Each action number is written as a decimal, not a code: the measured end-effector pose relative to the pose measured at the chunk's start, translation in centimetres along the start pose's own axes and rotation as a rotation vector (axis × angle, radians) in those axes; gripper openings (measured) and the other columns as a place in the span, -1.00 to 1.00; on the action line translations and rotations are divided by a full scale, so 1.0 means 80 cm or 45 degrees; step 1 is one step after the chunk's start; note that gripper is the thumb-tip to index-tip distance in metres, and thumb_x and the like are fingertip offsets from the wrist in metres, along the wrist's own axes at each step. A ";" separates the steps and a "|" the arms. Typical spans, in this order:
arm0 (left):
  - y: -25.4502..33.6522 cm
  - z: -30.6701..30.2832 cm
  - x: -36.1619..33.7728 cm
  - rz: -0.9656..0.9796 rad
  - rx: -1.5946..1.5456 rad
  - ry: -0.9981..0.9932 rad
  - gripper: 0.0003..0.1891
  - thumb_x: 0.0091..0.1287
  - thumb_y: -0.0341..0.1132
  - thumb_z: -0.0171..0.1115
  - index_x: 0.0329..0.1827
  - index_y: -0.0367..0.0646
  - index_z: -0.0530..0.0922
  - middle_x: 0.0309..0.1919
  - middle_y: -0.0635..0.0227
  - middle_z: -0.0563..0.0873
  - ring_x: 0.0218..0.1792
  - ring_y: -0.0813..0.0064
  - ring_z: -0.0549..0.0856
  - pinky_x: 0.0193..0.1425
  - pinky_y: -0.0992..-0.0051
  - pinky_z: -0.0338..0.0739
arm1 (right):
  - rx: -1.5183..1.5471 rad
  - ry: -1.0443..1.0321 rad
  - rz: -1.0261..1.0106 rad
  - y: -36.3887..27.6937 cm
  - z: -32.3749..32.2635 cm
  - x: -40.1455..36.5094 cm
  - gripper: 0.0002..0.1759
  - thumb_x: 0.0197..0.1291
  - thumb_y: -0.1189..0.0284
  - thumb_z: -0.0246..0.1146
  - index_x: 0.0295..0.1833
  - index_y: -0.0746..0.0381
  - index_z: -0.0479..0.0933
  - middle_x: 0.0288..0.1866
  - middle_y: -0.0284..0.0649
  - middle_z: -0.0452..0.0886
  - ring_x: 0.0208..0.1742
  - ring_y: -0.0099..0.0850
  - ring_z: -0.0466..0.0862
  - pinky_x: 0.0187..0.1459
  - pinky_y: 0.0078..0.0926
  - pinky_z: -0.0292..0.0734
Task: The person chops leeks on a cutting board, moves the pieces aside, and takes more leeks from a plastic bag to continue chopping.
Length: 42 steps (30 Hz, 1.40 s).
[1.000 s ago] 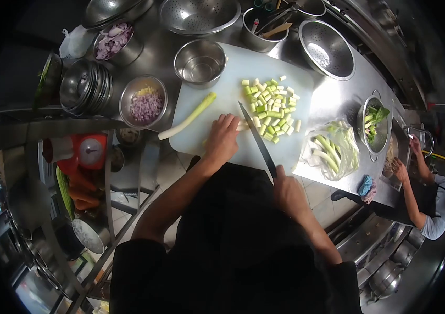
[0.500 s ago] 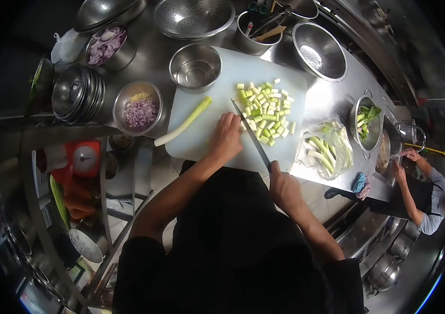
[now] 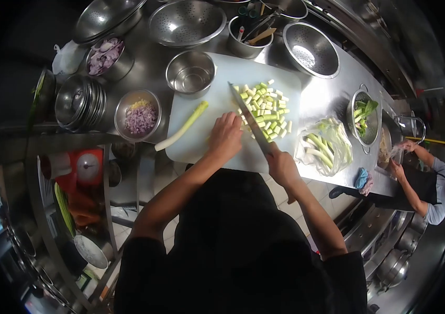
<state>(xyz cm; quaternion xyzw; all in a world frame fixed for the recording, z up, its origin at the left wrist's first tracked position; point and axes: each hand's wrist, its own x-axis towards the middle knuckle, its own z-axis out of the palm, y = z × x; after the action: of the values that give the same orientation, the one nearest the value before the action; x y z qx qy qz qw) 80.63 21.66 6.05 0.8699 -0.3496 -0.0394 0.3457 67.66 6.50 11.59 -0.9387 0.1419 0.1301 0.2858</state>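
On the white cutting board, my left hand presses down with curled fingers on a leek, mostly hidden beneath them. My right hand grips the handle of a long kitchen knife. Its blade slants away up the board, just right of my left fingertips, its flat side partly facing up. Beyond the blade lies a spread of chopped leek pieces, pale green and white. One whole leek stalk rests on the board to the left of my left hand.
A steel bowl stands on the board's far left corner. Left of it is a bowl of chopped red onion. Bagged leeks lie on the right. Colanders stand at the back. A co-worker's hands are at the far right.
The knife has turned so more of its flat side shows, and my right hand has shifted slightly up. My left hand stays nearly in place. The whole view has shifted a little.
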 end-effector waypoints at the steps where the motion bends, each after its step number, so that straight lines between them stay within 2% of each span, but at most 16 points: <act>1: 0.003 -0.007 -0.003 -0.012 0.005 0.006 -0.60 0.01 -0.52 0.36 -0.07 -0.25 0.46 -0.08 0.15 0.50 0.03 0.09 0.51 0.10 0.22 0.40 | -0.024 -0.018 0.042 -0.006 -0.012 -0.007 -0.73 0.28 0.46 0.12 0.02 0.31 0.29 -0.49 0.26 0.56 -0.36 0.26 0.57 -0.32 0.18 0.42; 7: -0.010 -0.018 -0.033 -0.078 0.047 0.104 -0.56 0.02 -0.46 0.39 -0.03 -0.19 0.43 -0.08 0.18 0.48 0.03 0.16 0.51 0.06 0.23 0.38 | -0.049 -0.071 0.107 -0.027 -0.020 -0.038 -0.78 0.29 0.47 0.09 -0.02 0.30 0.28 -0.52 0.24 0.55 -0.41 0.28 0.57 -0.36 0.19 0.40; 10: -0.018 -0.011 -0.033 -0.092 -0.009 0.100 -0.56 0.03 -0.49 0.38 -0.02 -0.21 0.42 -0.08 0.17 0.48 0.02 0.13 0.51 0.07 0.21 0.40 | -0.064 -0.091 0.090 -0.030 -0.010 -0.048 -0.80 0.30 0.46 0.09 -0.03 0.28 0.29 -0.55 0.22 0.55 -0.43 0.27 0.57 -0.36 0.20 0.40; 12: -0.014 -0.008 -0.032 -0.109 -0.121 0.127 -0.58 0.04 -0.53 0.35 -0.02 -0.24 0.42 -0.09 0.14 0.47 0.01 0.09 0.50 0.09 0.19 0.41 | -0.161 -0.052 0.026 -0.029 -0.007 -0.055 -0.75 0.28 0.47 -0.01 0.04 0.30 0.34 -0.59 0.15 0.56 -0.51 0.16 0.60 -0.43 0.09 0.48; 15: -0.019 -0.010 -0.031 -0.083 -0.185 0.091 -0.61 0.04 -0.57 0.31 -0.04 -0.27 0.42 -0.10 0.12 0.47 0.01 0.07 0.49 0.11 0.19 0.42 | -0.145 -0.107 0.085 -0.034 -0.011 -0.062 -0.75 0.29 0.46 0.08 0.02 0.32 0.31 -0.57 0.19 0.55 -0.48 0.26 0.56 -0.38 0.19 0.42; 18: -0.024 -0.005 -0.028 -0.046 -0.227 0.123 -0.58 0.01 -0.64 0.29 -0.03 -0.26 0.42 -0.09 0.08 0.48 0.00 -0.01 0.51 0.04 0.17 0.45 | -0.127 -0.114 0.063 -0.027 -0.003 -0.065 -0.73 0.28 0.48 0.08 0.05 0.35 0.30 -0.57 0.19 0.56 -0.47 0.24 0.58 -0.39 0.19 0.41; 21: -0.023 -0.009 -0.024 -0.025 -0.226 0.095 -0.58 0.02 -0.63 0.29 -0.03 -0.27 0.42 -0.09 0.08 0.48 -0.01 0.00 0.51 0.06 0.17 0.45 | -0.098 -0.063 -0.025 -0.018 0.029 -0.043 -0.67 0.19 0.55 -0.01 0.09 0.35 0.29 -0.55 0.18 0.57 -0.46 0.17 0.62 -0.37 0.13 0.48; 25: -0.025 -0.013 -0.021 -0.014 -0.231 0.053 -0.60 0.03 -0.63 0.28 -0.03 -0.28 0.43 -0.09 0.08 0.48 -0.01 0.00 0.51 0.06 0.17 0.45 | 0.007 -0.025 -0.040 -0.018 0.044 0.005 -0.70 0.18 0.55 0.00 0.05 0.33 0.28 -0.53 0.18 0.58 -0.43 0.18 0.62 -0.34 0.14 0.48; 27: -0.024 -0.012 -0.018 -0.007 -0.250 0.016 -0.59 0.02 -0.61 0.30 -0.02 -0.28 0.45 -0.10 0.09 0.49 0.00 0.02 0.51 0.07 0.19 0.44 | -0.131 -0.087 0.034 -0.018 0.034 0.008 -0.78 0.20 0.55 0.01 -0.03 0.30 0.28 -0.55 0.18 0.57 -0.46 0.18 0.60 -0.37 0.14 0.47; 30: -0.018 -0.011 -0.008 0.025 -0.125 -0.104 -0.59 0.04 -0.54 0.35 -0.01 -0.26 0.46 -0.08 0.15 0.49 0.05 0.10 0.49 0.11 0.20 0.39 | -0.104 -0.004 -0.009 -0.005 0.014 -0.008 -0.85 0.23 0.54 0.01 -0.09 0.28 0.27 -0.56 0.19 0.56 -0.46 0.19 0.60 -0.38 0.14 0.47; 33: -0.012 -0.022 -0.009 0.015 -0.067 -0.067 -0.55 0.03 -0.50 0.39 0.01 -0.22 0.46 -0.09 0.17 0.49 0.06 0.14 0.49 0.11 0.20 0.35 | -0.041 -0.016 0.058 -0.016 -0.006 -0.027 -0.80 0.27 0.48 0.08 -0.05 0.30 0.30 -0.57 0.18 0.55 -0.46 0.23 0.58 -0.40 0.17 0.42; 42: -0.029 -0.019 -0.034 -0.001 -0.045 0.021 -0.55 0.01 -0.52 0.37 -0.01 -0.18 0.44 -0.09 0.22 0.50 0.03 0.17 0.49 0.04 0.21 0.30 | -0.107 -0.139 0.117 -0.031 0.000 -0.060 -0.79 0.29 0.46 0.03 -0.01 0.31 0.30 -0.56 0.21 0.56 -0.44 0.24 0.58 -0.40 0.17 0.42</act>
<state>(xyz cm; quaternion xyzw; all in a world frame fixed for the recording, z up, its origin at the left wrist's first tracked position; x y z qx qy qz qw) 80.45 25.47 5.27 0.8641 -0.3456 -0.0386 0.3639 64.04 9.40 14.44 -0.9339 0.1635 0.2001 0.2472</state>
